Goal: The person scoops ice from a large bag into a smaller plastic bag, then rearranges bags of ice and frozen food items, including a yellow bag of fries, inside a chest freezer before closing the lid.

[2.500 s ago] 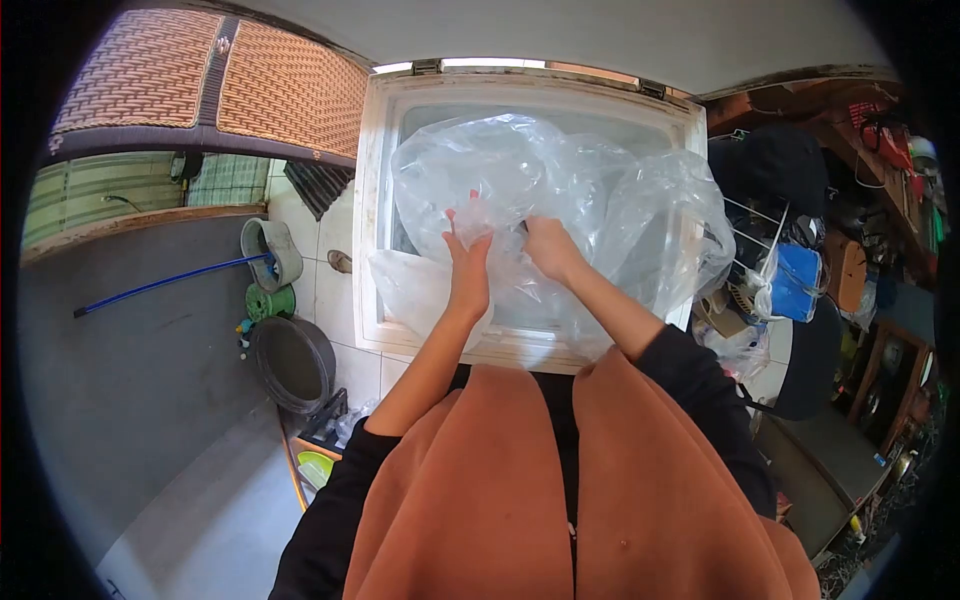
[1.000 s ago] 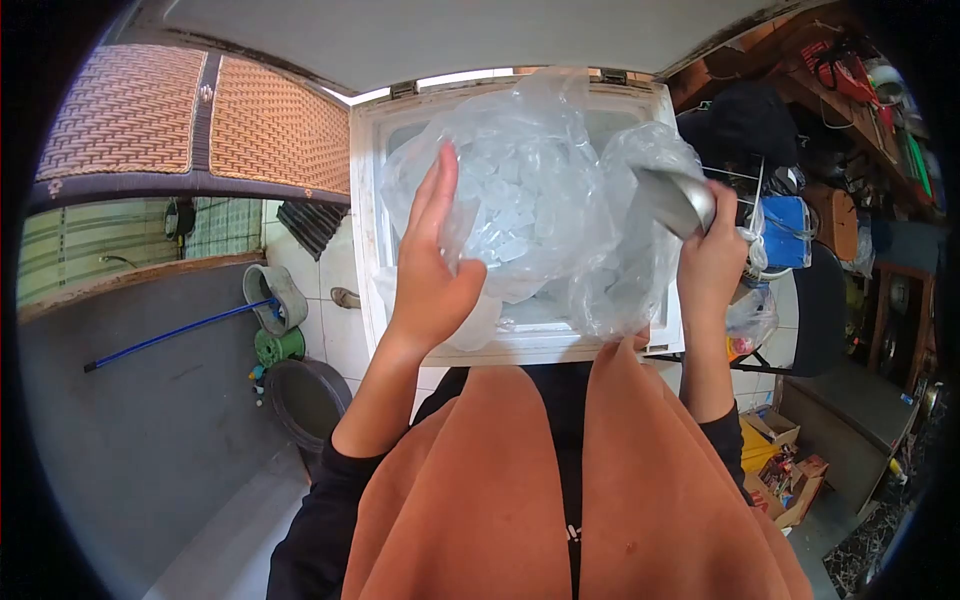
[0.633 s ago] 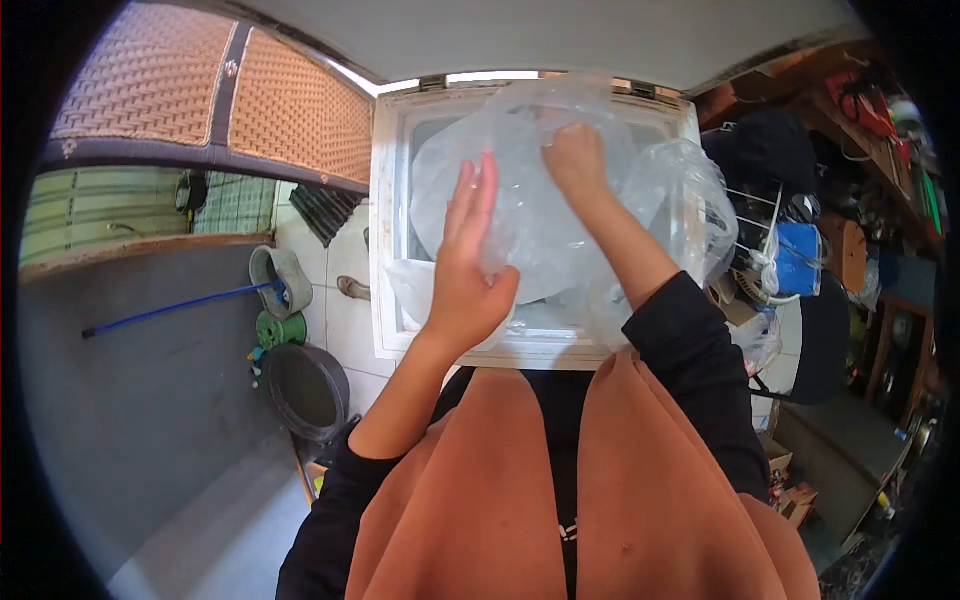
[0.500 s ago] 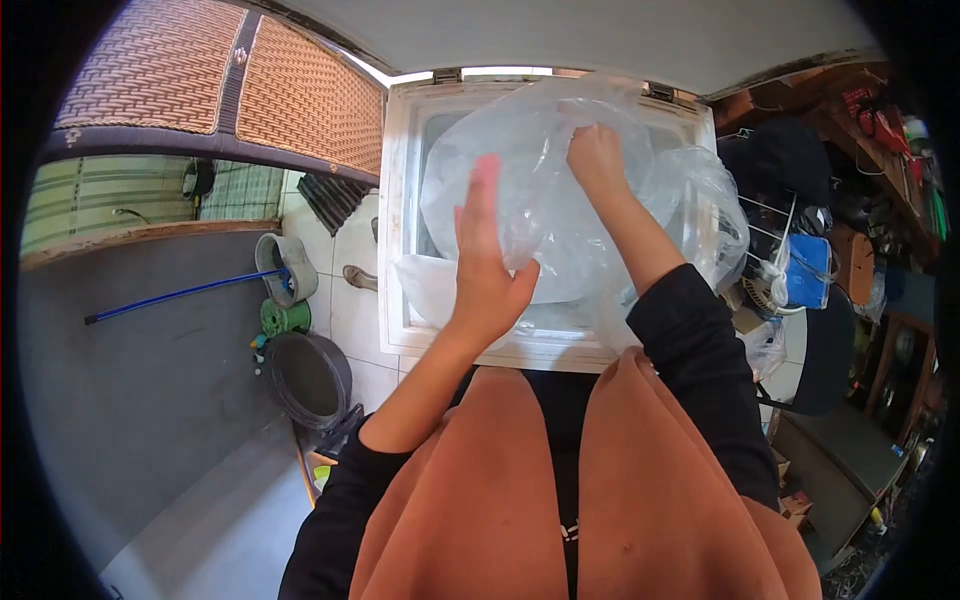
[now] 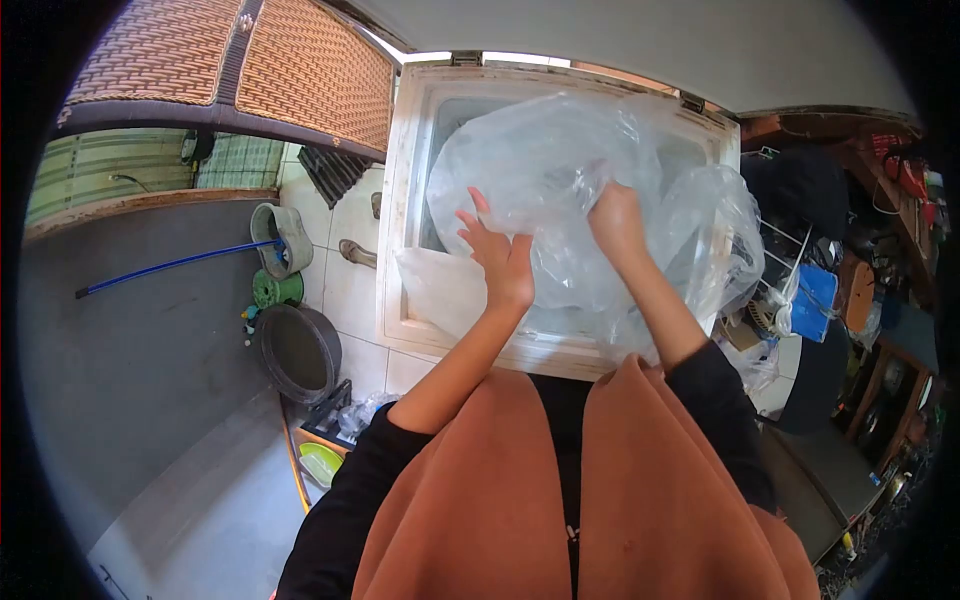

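Note:
A large, clear plastic bag point(image 5: 545, 145) spreads puffed up over the mouth of a white chest freezer point(image 5: 398, 200). Its film is gathered in my right hand point(image 5: 617, 225), whose fingers are closed in a fist. My left hand point(image 5: 500, 262) is at the near left side of the bag, fingers spread apart, overlapping the film. Below that hand, a whitish plastic packet point(image 5: 440, 285) lies at the freezer's near left corner. Crumpled clear plastic point(image 5: 735, 215) hangs over the right rim.
The raised freezer lid point(image 5: 620, 35) fills the top. To the left are a woven panel point(image 5: 315, 70), a grey wall point(image 5: 150, 310), a blue stick point(image 5: 180, 265), a green spool point(image 5: 277, 289) and a black tub point(image 5: 300, 352). A blue box point(image 5: 815, 300) stands among clutter on the right.
My left hand has lowered and its fingers have spread. My right hand has come down toward me, still closed on the film, and the bag has crumpled between the hands.

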### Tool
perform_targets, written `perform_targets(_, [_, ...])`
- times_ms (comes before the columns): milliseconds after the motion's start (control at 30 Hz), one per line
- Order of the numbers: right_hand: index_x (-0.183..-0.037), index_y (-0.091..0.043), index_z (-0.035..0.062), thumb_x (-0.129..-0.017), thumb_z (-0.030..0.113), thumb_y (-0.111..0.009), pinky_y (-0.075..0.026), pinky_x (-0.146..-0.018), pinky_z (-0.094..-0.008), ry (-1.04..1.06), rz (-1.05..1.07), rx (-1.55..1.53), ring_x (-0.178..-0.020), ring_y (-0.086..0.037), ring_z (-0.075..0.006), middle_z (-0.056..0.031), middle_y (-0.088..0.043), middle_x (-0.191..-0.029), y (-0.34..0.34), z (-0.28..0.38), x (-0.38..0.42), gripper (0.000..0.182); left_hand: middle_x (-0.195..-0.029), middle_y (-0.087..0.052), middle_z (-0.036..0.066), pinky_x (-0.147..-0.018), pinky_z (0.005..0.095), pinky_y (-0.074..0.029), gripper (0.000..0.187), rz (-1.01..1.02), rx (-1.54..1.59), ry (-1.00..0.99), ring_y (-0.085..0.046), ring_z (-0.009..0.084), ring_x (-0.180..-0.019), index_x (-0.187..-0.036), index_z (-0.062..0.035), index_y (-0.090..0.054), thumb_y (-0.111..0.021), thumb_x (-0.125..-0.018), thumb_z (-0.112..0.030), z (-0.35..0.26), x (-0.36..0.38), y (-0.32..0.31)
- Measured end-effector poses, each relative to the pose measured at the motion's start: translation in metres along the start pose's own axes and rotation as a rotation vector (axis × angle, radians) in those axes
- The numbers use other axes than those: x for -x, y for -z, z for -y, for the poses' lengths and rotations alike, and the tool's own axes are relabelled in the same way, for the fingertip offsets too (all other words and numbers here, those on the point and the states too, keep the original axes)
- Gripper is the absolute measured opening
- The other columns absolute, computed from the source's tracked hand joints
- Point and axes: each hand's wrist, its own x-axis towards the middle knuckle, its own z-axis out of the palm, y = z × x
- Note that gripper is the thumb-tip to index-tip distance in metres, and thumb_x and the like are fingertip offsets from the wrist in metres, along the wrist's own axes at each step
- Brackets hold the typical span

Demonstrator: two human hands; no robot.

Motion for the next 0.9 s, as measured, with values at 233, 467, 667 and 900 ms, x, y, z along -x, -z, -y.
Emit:
perform_targets(233, [-0.085, -0.057, -0.0074, -0.068, 0.002, -0.048, -0.044, -0.075, -0.0430, 0.163, 0.266, 0.108, -0.079, -0.056, -0.0393, -0.0254, -0.057, -0.088, -0.010, 0.003, 0.002, 0.021, -0.139, 0.011, 0.027, -0.095, 0.0616, 0.006, 0.078, -0.075, 0.050, -0.038, 0.015, 0.0483, -0.125, -0.138, -0.0177, 0.001, -0.047, -0.079, -0.033, -0.015, 0.000, -0.001])
perform_targets(467, [-0.099, -0.049, -0.0110, -0.072, 0.005, -0.048, -0.045, -0.058, -0.0366, 0.126, 0.402, -0.212, -0.064, -0.054, -0.0350, -0.0228, -0.058, -0.084, -0.093, -0.068, 0.022, 0.031, -0.140, 0.009, 0.025, -0.095, 0.0608, 0.006, 0.080, -0.011, -0.093, 0.096, 0.017, 0.0453, -0.126, -0.138, -0.0133, -0.001, -0.050, -0.078, -0.031, -0.049, 0.007, 0.000])
perform_targets(667, [-0.117, -0.038, -0.0069, -0.080, 0.003, -0.046, -0.029, -0.036, -0.0266, -0.627, 0.695, -0.690, -0.047, -0.038, -0.0130, -0.0054, -0.045, -0.063, 0.035, 0.025, 0.005, 0.039, -0.134, -0.022, 0.026, -0.101, 0.0410, -0.022, 0.048, 0.021, -0.130, -0.692, -0.024, 0.0394, -0.125, -0.109, -0.0041, -0.047, -0.041, -0.062, 0.006, -0.089, 0.020, 0.048])
perform_targets(900, [-0.106, -0.043, 0.0011, -0.077, 0.000, -0.046, -0.022, -0.031, -0.0206, -0.753, 0.384, -0.954, -0.036, -0.030, -0.0060, -0.0016, -0.042, -0.056, 0.116, 0.021, 0.041, 0.029, -0.125, -0.040, 0.020, -0.090, 0.0352, -0.038, 0.031, 0.039, 0.065, -0.799, -0.042, 0.0352, -0.114, -0.075, -0.0017, -0.053, -0.036, -0.054, 0.014, -0.117, 0.030, 0.073])
